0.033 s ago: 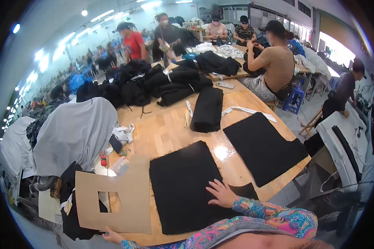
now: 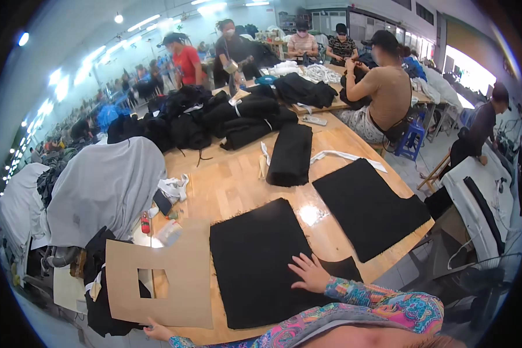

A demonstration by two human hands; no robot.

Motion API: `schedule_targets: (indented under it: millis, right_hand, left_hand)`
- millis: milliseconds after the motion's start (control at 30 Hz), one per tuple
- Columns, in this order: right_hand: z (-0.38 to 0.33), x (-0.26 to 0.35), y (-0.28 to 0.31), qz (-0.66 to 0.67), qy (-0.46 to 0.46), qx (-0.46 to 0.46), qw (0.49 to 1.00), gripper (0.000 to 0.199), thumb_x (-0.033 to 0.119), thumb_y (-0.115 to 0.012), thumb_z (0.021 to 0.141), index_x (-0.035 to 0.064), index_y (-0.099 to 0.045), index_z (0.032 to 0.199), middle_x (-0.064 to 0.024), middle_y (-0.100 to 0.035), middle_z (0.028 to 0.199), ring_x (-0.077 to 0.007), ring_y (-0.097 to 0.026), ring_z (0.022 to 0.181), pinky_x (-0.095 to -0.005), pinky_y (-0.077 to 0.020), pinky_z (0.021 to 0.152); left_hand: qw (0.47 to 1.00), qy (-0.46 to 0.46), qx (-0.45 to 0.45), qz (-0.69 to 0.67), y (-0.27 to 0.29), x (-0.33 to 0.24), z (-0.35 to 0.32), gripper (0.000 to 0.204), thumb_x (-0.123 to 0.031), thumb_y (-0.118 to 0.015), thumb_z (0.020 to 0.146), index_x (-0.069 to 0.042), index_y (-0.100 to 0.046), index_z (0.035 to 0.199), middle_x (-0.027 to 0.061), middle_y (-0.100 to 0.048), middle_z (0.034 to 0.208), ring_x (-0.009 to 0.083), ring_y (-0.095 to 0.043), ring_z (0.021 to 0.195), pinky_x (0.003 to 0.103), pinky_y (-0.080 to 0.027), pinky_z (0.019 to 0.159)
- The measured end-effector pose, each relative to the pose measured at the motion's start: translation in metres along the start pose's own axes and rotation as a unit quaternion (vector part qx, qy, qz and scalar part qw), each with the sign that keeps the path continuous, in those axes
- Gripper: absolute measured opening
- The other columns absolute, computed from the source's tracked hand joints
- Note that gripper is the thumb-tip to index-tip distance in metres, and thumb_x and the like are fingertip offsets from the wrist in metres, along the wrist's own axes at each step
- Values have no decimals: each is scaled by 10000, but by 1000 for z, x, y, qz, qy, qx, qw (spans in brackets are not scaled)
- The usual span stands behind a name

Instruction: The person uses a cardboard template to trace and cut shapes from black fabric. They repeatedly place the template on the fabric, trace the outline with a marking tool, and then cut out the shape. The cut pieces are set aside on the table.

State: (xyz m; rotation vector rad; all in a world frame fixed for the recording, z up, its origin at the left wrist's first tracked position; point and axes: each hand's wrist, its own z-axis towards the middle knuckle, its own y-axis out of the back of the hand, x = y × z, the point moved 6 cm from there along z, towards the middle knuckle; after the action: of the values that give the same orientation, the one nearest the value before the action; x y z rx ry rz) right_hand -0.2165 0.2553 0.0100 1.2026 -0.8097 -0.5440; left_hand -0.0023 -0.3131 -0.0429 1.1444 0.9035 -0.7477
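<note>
My right hand [image 2: 310, 274] lies with fingers spread on a black cut fabric piece [image 2: 255, 255], which has frayed edges and rests flat on the table. At the lower left, my left hand [image 2: 158, 330] grips the bottom edge of a tan cardboard template [image 2: 182, 284]. That template has a rectangular window cut in it, and its left part reaches past the table edge over dark cloth. A second black fabric piece [image 2: 368, 206] is spread out to the right. Beyond the first piece stands a rolled bundle of black fabric [image 2: 290, 155].
Black fabric bundles [image 2: 238, 116] are heaped at the far side of the wooden table [image 2: 232, 180]. A grey cloth [image 2: 110, 185] covers a bulky shape at left. Near it are a red small object [image 2: 145, 222] and a dark phone [image 2: 162, 201]. Co-workers sit and stand beyond.
</note>
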Motion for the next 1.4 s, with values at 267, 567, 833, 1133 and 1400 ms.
schedule_targets:
  millis: [267, 567, 833, 1133, 1400]
  right_hand:
    - [-7, 6, -12, -62, -8, -3, 998, 720, 636, -407, 863, 125, -418, 1369, -132, -325, 1459, -322, -264, 1364, -568, -186, 1079]
    - [-6, 7, -12, -65, -12, 10, 998, 708, 630, -405, 872, 128, -416, 1371, -121, -321, 1464, -311, -257, 1370, -564, -177, 1083]
    - [-3, 9, -13, -51, -15, 22, 998, 693, 616, -404, 881, 133, -404, 1379, -121, -307, 1471, -307, -247, 1376, -560, -157, 1092]
    - [-5, 6, -10, -46, -23, 22, 998, 679, 606, -427, 879, 143, -407, 1374, -115, -311, 1467, -307, -252, 1373, -558, -162, 1092]
    - [-2, 1, -10, 25, -43, 14, 999, 604, 508, -533, 874, 115, -463, 1327, -132, -371, 1417, -334, -295, 1340, -555, -184, 1086]
  left_hand:
    - [999, -17, 19, -43, -23, 29, 18, 614, -394, -657, 851, 55, -467, 1223, 208, -579, 1102, 306, -607, 926, 383, -510, 764]
    - [999, -39, -1, -33, -29, 32, 13, 456, -311, -616, 890, 50, -521, 1152, 197, -632, 999, 294, -638, 832, 381, -523, 716]
    - [996, -33, 10, -81, -16, 20, 6, 323, -227, -556, 932, 56, -515, 1082, 179, -620, 981, 265, -619, 781, 359, -517, 691]
    - [958, -165, 15, -236, 19, -92, -48, 322, -228, -480, 982, 67, -460, 1110, 187, -568, 1047, 237, -570, 905, 327, -485, 780]
    - [934, -226, -75, -265, 66, -155, -44, 297, -207, -537, 957, 44, -496, 1109, 137, -587, 1026, 196, -572, 883, 291, -488, 743]
